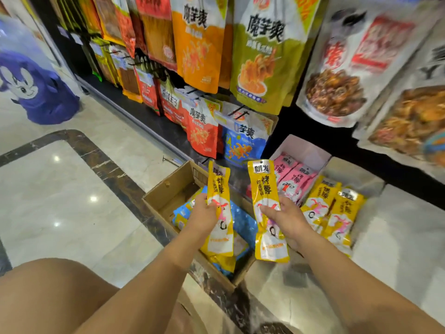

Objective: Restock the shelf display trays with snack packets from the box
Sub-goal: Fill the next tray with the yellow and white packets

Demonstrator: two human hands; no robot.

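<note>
My left hand (pixel 204 213) grips a long yellow snack packet (pixel 220 189) upright above the open cardboard box (pixel 166 191), which holds blue and yellow packets (pixel 243 222). A second yellow packet (pixel 265 186) is held upright by my right hand (pixel 286 218), just left of the display trays. One white tray (pixel 305 147) holds pink packets (pixel 296 177). Beside it, to the right, another tray (pixel 358 177) holds yellow packets (pixel 334 208) lying flat.
Large snack bags (pixel 262 54) hang on hooks from the dark shelf wall above the trays. A blue cartoon figure (pixel 31 78) stands at the far left on the polished marble floor (pixel 60 189). My bare knee (pixel 48 295) is at the bottom left.
</note>
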